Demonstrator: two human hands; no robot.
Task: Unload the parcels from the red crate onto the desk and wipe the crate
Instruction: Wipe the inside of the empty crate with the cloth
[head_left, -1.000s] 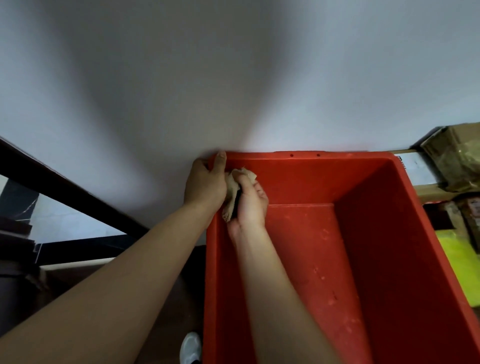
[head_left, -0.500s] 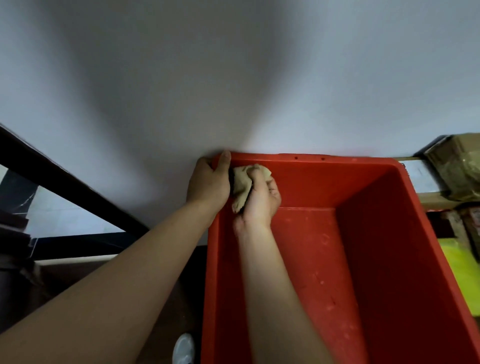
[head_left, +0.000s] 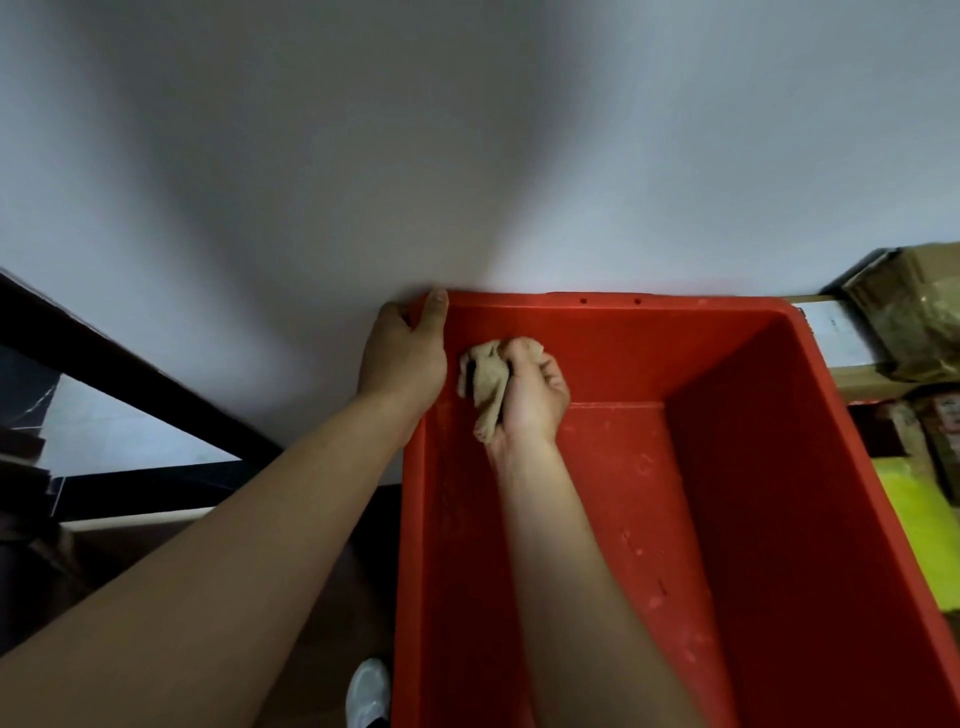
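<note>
Head view: the red crate (head_left: 810, 493) stands against a plain white wall (head_left: 467, 156) and holds no parcels, so unloading appears complete. Wiping is under way at the far left corner, and most of the scuffed floor is judged outstanding. The left hand (head_left: 402, 358) grips the corner rim. The right hand (head_left: 535, 395) clutches a beige cloth (head_left: 488, 374) against the crate's far side. Wrapped parcels (head_left: 909, 317) lie just beside the crate, on the right. A white shoe (head_left: 369, 693) shows below.

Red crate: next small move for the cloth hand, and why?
Probably slide the cloth rightward along the far wall of the red crate: the right hand grips it by the far-left corner, the left hand holds the rim there, and most of that wall lies to its right.
</note>
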